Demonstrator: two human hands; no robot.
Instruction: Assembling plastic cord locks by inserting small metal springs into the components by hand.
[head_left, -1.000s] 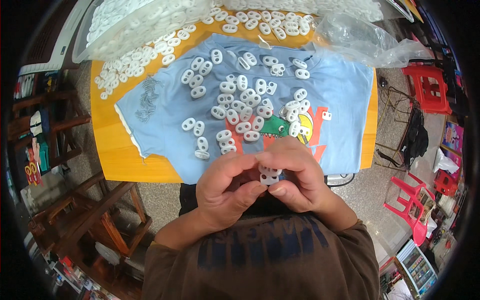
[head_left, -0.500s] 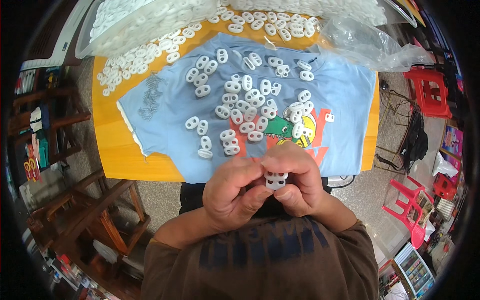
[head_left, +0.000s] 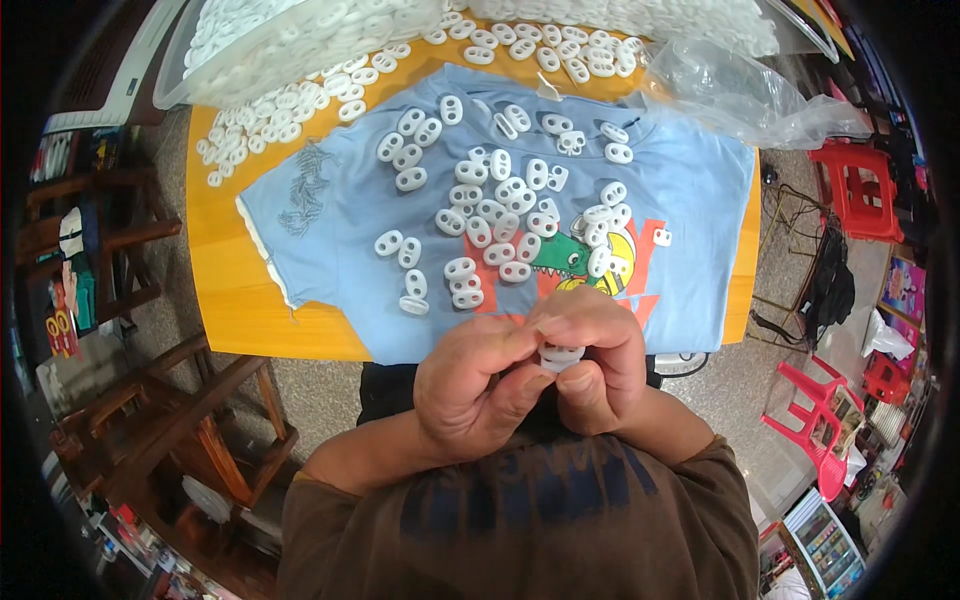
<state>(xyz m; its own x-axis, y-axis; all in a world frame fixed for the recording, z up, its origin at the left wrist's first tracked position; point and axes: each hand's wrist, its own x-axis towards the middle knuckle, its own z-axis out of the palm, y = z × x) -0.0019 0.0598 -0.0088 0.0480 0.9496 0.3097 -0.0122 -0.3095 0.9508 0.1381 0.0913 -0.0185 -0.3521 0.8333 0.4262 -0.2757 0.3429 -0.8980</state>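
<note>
Close to my chest, at the table's front edge, my left hand [head_left: 465,385] and my right hand [head_left: 605,355] meet with fingers curled. Pinched between their thumbs and fingers is a white two-hole plastic cord lock [head_left: 560,358], partly hidden by the fingertips. Beyond the hands, several similar white pieces [head_left: 497,255] lie scattered singly and in small clusters on a light-blue T-shirt [head_left: 345,240] spread over the table. The shirt carries a green cartoon crocodile print [head_left: 565,258].
The yellow tabletop [head_left: 235,300] shows around the shirt. Loose white oval pieces [head_left: 270,122] lie along its far left and far edge, before a translucent bin [head_left: 320,65] full of them. A clear plastic bag [head_left: 740,95] sits far right. Red stools [head_left: 858,185] stand on the right.
The cord lock has tilted between my fingers, so its holed face shows less, and both hands have shifted slightly right. The pieces on the shirt keep their arrangement.
</note>
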